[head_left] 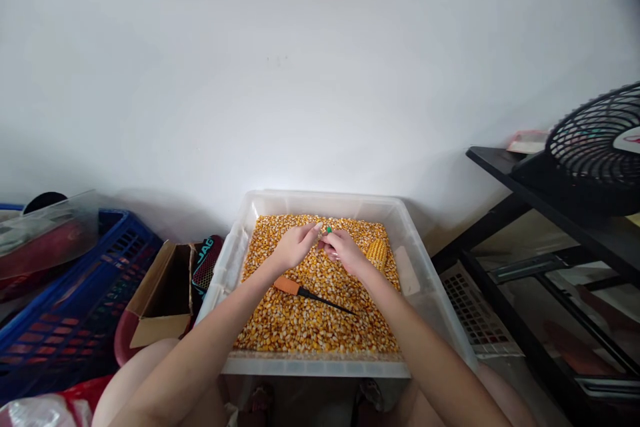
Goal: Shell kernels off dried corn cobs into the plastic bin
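Bare forearms rising from 6 o'clock, meeting over the middle of the bin. Left hand (296,245) curled nearly closed, fingertips pressed toward the right; right hand (345,250) likewise curled, knuckles up. Pinched between the two sets of fingertips, a small piece (327,231) with a green bit showing; too small to say what it is. Held just above the kernels (310,320), toward 12 o'clock in the bin, clear of the walls.

Best handled, by the look of it, with a short fingertip grip and both wrists kept low, so that anything coming loose drops straight onto the heap and not over the rim. Worth keeping the work over the centre rather than drifting toward 3 o'clock, where the wall is close.

At 6 o'clock from the hands, lying loose on the kernels: a pick (310,292) with an orange handle and a thin dark spike, point toward 4 o'clock. Better not to drop a wrist onto that point. At 3 o'clock, just beside the right hand, a yellow cob (377,252) half sunk in the grain.

Around it all, the clear plastic bin (320,365). Farther out at 9 o'clock, an open cardboard box (160,293) and a blue crate (75,307); at 2 o'clock, a black fan (595,140) on a dark shelf (550,207).
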The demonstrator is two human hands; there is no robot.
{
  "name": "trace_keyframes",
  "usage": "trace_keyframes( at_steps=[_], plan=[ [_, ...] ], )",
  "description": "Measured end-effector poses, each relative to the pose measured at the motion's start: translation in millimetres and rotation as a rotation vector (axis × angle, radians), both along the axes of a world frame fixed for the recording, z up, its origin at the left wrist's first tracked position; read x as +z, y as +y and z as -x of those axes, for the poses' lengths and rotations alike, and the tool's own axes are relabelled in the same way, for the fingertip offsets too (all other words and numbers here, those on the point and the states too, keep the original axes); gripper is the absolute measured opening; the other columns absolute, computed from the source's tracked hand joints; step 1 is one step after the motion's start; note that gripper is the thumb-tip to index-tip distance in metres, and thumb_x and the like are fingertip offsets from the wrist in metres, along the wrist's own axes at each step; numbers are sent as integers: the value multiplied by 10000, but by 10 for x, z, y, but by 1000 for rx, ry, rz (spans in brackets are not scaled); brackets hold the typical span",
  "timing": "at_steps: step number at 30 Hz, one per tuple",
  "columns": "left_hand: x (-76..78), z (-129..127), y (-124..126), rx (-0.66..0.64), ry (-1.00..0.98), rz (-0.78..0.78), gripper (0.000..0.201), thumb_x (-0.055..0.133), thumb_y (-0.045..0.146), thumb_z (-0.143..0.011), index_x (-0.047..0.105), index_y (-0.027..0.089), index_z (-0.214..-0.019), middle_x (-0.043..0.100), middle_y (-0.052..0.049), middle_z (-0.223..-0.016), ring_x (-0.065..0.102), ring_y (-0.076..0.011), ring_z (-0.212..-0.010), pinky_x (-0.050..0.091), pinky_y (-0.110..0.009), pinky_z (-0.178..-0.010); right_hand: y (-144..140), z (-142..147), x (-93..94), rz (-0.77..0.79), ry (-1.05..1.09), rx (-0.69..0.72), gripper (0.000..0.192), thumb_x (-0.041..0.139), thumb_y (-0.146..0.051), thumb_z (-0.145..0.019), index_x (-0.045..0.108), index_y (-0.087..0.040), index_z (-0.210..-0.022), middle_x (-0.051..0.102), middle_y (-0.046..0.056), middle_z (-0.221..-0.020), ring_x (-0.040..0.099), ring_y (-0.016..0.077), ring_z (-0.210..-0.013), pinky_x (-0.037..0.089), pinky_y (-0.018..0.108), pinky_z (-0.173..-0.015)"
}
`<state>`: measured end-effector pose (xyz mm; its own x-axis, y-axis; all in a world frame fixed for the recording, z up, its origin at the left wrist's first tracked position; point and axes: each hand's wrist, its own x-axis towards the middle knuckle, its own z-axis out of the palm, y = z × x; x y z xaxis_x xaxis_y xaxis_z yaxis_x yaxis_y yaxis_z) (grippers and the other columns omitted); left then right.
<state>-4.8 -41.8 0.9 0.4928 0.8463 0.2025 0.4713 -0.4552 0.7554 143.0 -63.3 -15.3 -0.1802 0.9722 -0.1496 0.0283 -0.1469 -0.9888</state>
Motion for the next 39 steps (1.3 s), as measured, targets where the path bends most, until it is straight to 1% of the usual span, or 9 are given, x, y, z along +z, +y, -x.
trace_keyframes(
  at_steps=[5, 9, 11, 15, 18, 22, 26, 32, 39],
  plan=[
    [-19, 9, 3, 12, 45, -51, 417, 285, 421, -907, 496, 188, -632, 530, 3, -585, 501, -147, -577, 315, -246, -577, 13, 29, -81, -83, -187, -89, 255, 440, -321, -724, 498, -185, -517, 370, -57, -412, 289, 79, -385, 212, 224, -409],
    [22, 10, 4, 96, -96, 7, 423, 319, 472, -891, 416, 190, -591, 449, 26, -513, 451, -128, -524, 314, -244, -544, 30, 60, -151, -169, -342, -78, 233, 470, -263, -686, 529, -178, -477, 389, -53, -388, 359, 94, -409, 239, 229, -449],
    [33, 15, 27, 137, -209, 112, 437, 340, 508, -873, 406, 190, -581, 425, 33, -476, 435, -121, -484, 322, -244, -515, 48, 64, -157, -172, -294, -123, 260, 461, -288, -712, 517, -184, -480, 375, -56, -390, 350, 97, -409, 244, 232, -456],
    [0, 26, 105, 163, -476, 512, 466, 349, 550, -832, 483, 174, -590, 442, 21, -424, 427, -122, -382, 333, -253, -425, 82, 25, -122, -224, -167, -272, 282, 496, -394, -742, 503, -190, -548, 381, -59, -449, 344, 99, -438, 262, 233, -465],
    [-38, 13, 137, 100, -604, 725, 473, 371, 558, -809, 559, 149, -665, 500, 2, -454, 455, -126, -377, 355, -252, -411, 70, -5, -83, -274, -145, -207, 234, 521, -384, -753, 534, -191, -620, 390, -59, -495, 344, 101, -467, 268, 229, -472],
    [-72, -26, 117, -13, -672, 883, 507, 395, 583, -799, 562, 138, -624, 542, -26, -502, 513, -130, -432, 415, -258, -470, 16, 3, -26, -342, -146, -88, 302, 506, -396, -797, 509, -195, -572, 410, -46, -503, 360, 106, -488, 294, 229, -495],
    [-77, -52, 78, -61, -657, 879, 493, 405, 560, -812, 533, 141, -586, 528, -24, -484, 503, -121, -411, 401, -248, -451, -18, 19, 28, -362, -132, -34, 328, 497, -399, -810, 501, -199, -549, 410, -45, -478, 356, 108, -474, 311, 232, -500],
    [-42, -68, 40, -37, -682, 853, 345, 480, 497, -814, 487, 170, -703, 519, 17, -498, 447, -102, -364, 348, -235, -376, -19, 11, 83, -347, -122, 17, 312, 484, -409, -793, 525, -201, -565, 442, -41, -485, 387, 111, -471, 330, 235, -500],
    [-29, -88, -14, -43, -598, 729, 307, 476, 494, -827, 417, 198, -772, 470, 52, -520, 418, -88, -363, 319, -214, -358, 2, -5, 1, -291, -231, 12, 272, 465, -362, -770, 478, -193, -557, 390, -57, -465, 351, 99, -460, 254, 230, -467]
  ],
)
